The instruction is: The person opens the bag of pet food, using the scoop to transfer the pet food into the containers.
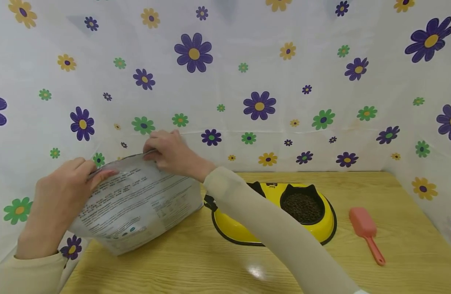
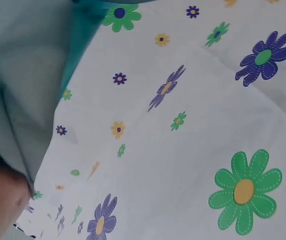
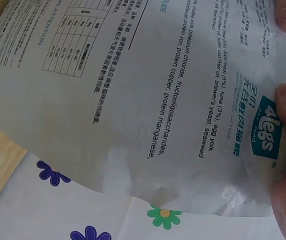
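Note:
A silvery-white cat food bag [image 1: 137,208], printed with rows of text, leans tilted on the left part of the table. My left hand [image 1: 61,196] grips its upper left edge, thumb on the printed face. Farther along the top edge, my right hand [image 1: 170,153] pinches the bag with bent fingers. The right wrist view shows a teal brand label [image 3: 267,127] on the bag close to the right thumb [image 3: 285,102]. In the left wrist view, part of the left hand [image 2: 3,202] appears beside the bag's greyish side [image 2: 30,75].
Right of the bag stands a yellow double feeder [image 1: 231,226], partly behind the right sleeve [image 1: 262,220]. Its right cat-eared black bowl holds brown kibble [image 1: 302,207]. A pink scoop [image 1: 366,228] lies on the wooden table [image 1: 196,265]. Flower-patterned sheeting [image 1: 225,81] hangs around the table.

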`<action>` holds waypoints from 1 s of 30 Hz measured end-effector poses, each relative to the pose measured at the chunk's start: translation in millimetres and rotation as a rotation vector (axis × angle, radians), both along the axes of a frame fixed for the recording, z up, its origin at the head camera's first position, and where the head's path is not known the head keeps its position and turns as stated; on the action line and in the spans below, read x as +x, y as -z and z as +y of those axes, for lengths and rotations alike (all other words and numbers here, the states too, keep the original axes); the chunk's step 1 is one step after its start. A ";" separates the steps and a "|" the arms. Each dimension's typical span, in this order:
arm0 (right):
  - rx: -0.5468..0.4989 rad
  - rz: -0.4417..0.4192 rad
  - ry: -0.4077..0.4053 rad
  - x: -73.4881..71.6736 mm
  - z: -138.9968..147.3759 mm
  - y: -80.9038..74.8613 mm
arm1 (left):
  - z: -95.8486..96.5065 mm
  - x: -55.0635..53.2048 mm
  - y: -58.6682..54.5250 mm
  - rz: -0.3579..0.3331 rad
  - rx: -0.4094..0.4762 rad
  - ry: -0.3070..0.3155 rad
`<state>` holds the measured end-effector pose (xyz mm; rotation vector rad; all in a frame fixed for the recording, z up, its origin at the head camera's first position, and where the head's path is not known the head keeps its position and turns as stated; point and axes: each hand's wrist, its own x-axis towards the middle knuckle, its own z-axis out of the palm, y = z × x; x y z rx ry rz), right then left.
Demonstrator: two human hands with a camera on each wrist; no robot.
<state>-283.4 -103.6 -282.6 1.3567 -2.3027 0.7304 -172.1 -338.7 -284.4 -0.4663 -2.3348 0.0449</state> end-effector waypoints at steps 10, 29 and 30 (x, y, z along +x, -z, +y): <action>-0.019 -0.066 -0.099 -2.1 -0.8 0.5 | -8.8 -4.0 5.9 0.045 -0.049 0.112; 0.016 -0.151 -0.105 -2.6 0.7 -4.4 | 12.0 -10.4 4.7 0.013 -0.035 0.054; 0.021 -0.141 -0.105 -2.5 1.0 -4.2 | 15.9 -11.1 4.1 -0.002 -0.028 0.047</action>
